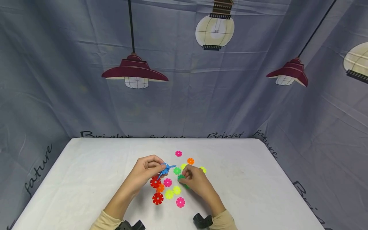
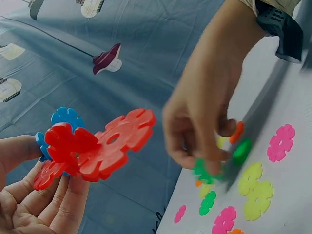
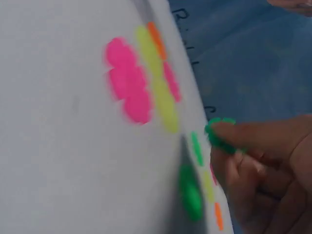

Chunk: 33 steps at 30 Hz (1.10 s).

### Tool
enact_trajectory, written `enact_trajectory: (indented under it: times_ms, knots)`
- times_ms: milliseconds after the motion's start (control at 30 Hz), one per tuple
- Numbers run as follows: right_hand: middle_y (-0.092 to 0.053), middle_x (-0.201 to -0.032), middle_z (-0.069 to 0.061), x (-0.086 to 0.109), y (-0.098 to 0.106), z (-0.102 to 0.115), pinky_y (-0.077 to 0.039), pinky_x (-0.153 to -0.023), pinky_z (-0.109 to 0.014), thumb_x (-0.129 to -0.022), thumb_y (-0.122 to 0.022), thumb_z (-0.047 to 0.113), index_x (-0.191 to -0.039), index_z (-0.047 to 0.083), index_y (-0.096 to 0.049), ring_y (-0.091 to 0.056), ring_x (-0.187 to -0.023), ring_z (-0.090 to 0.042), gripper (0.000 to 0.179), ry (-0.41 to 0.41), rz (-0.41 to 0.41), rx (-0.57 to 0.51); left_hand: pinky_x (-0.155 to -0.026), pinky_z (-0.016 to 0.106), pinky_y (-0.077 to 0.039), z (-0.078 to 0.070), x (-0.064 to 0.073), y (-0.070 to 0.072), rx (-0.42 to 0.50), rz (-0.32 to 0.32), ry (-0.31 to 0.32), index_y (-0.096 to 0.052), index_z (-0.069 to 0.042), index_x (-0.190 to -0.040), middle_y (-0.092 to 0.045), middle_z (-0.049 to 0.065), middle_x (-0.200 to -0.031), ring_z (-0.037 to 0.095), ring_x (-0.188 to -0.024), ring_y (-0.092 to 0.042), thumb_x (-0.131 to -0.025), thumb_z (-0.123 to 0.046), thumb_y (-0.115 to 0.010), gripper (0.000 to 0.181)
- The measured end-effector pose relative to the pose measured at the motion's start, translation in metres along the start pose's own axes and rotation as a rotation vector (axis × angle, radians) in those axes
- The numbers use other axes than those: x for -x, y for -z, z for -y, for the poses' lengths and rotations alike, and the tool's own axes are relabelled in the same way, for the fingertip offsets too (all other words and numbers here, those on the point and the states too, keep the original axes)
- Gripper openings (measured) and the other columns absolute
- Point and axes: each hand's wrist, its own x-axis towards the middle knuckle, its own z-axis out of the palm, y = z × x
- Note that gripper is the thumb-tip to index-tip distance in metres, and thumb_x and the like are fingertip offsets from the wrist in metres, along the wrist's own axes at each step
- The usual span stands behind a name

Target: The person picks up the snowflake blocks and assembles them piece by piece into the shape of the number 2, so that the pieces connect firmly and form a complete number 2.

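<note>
My left hand (image 1: 145, 169) is raised over the table, thumb and fingers pinching a joined cluster of notched flower-shaped plastic discs. Blue discs (image 1: 165, 169) of this cluster show in the head view. In the left wrist view, red discs (image 2: 112, 141) slot into it at angles. My right hand (image 1: 198, 182) hovers to the right, a single green disc (image 3: 223, 134) pinched between thumb and fingers, apart from the cluster. Below it, another green disc (image 3: 190, 192) lies on the table.
Loose discs lie between and around the hands: pink (image 1: 180, 202), yellow-green (image 1: 169, 194), orange (image 1: 190, 161) and green (image 1: 177, 171). The white table (image 1: 86, 179) ends at a grey-blue printed curtain (image 1: 178, 105). Dark devices sit at both wrists.
</note>
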Motion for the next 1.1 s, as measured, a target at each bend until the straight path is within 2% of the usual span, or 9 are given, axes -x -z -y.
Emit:
enact_trajectory:
  times_ms: [167, 233, 300, 400, 500, 700, 867, 1100]
  knots:
    - [-0.077, -0.091, -0.012, 0.005, 0.016, 0.019, -0.064, -0.066, -0.033, -0.092, -0.077, 0.014, -0.109, -0.001, -0.068, -0.075, -0.077, -0.025, 0.024, 0.011, -0.036, -0.463, -0.063, 0.023, -0.052, -0.001, 0.001, 0.0, 0.0, -0.004, -0.003, -0.065, 0.003, -0.108, -0.077, 0.012, -0.092, 0.019, -0.079, -0.073, -0.098, -0.022, -0.072, 0.027]
    - [-0.078, -0.093, -0.009, 0.008, 0.021, 0.028, -0.065, -0.07, -0.035, -0.093, -0.076, 0.015, -0.112, -0.002, -0.068, -0.077, -0.085, -0.027, 0.027, 0.021, -0.063, -0.573, -0.064, 0.023, -0.053, -0.001, 0.001, 0.0, -0.006, 0.001, -0.011, -0.064, 0.005, -0.109, -0.077, 0.018, -0.095, 0.017, -0.079, -0.073, -0.099, -0.022, -0.071, 0.029]
    - [-0.079, -0.091, -0.004, 0.012, 0.025, 0.035, -0.065, -0.072, -0.036, -0.093, -0.077, 0.015, -0.113, -0.003, -0.067, -0.077, -0.085, -0.027, 0.029, 0.031, -0.081, -0.627, -0.066, 0.023, -0.054, -0.001, 0.001, 0.0, -0.01, 0.001, -0.01, -0.064, 0.005, -0.109, -0.076, 0.021, -0.098, 0.017, -0.08, -0.074, -0.099, -0.022, -0.071, 0.03]
    - [-0.078, -0.088, 0.002, 0.016, 0.026, 0.043, -0.065, -0.073, -0.035, -0.093, -0.077, 0.015, -0.113, -0.004, -0.066, -0.078, -0.084, -0.022, 0.03, 0.033, -0.076, -0.65, -0.068, 0.024, -0.055, -0.001, 0.001, -0.001, -0.018, 0.007, -0.011, -0.064, 0.006, -0.11, -0.076, 0.022, -0.099, 0.017, -0.082, -0.074, -0.099, -0.023, -0.071, 0.032]
    - [-0.078, -0.088, 0.001, 0.018, 0.026, 0.048, -0.065, -0.071, -0.035, -0.093, -0.078, 0.015, -0.112, -0.003, -0.067, -0.077, -0.081, -0.019, 0.029, 0.028, -0.073, -0.643, -0.069, 0.024, -0.056, -0.001, 0.001, -0.001, -0.031, 0.012, -0.017, -0.064, 0.006, -0.11, -0.077, 0.021, -0.1, 0.017, -0.082, -0.074, -0.099, -0.022, -0.071, 0.031]
    - [-0.079, -0.094, -0.014, 0.02, 0.025, 0.053, -0.065, -0.069, -0.034, -0.09, -0.08, 0.013, -0.104, -0.004, -0.07, -0.078, -0.078, -0.017, 0.025, 0.05, -0.098, -0.603, -0.068, 0.023, -0.054, -0.001, 0.002, -0.002, -0.065, 0.008, -0.046, -0.066, 0.006, -0.108, -0.077, 0.02, -0.097, 0.014, -0.077, -0.072, -0.099, -0.021, -0.071, 0.029]
    - [-0.075, -0.1, -0.029, 0.021, 0.026, 0.057, -0.065, -0.073, -0.034, -0.09, -0.08, 0.008, -0.102, -0.01, -0.069, -0.079, -0.076, -0.017, 0.024, 0.083, -0.098, -0.635, -0.064, 0.021, -0.053, -0.001, 0.001, -0.005, -0.093, -0.016, -0.051, -0.07, 0.004, -0.103, -0.077, 0.018, -0.093, 0.012, -0.072, -0.068, -0.097, -0.02, -0.074, 0.025]
    - [-0.075, -0.101, -0.027, 0.02, 0.024, 0.058, -0.065, -0.074, -0.035, -0.091, -0.079, 0.009, -0.106, -0.008, -0.07, -0.079, -0.077, -0.02, 0.024, 0.085, -0.116, -0.636, -0.065, 0.023, -0.054, -0.003, 0.002, -0.007, -0.104, -0.039, -0.028, -0.068, 0.002, -0.104, -0.077, 0.015, -0.091, 0.012, -0.07, -0.067, -0.097, -0.02, -0.073, 0.024]
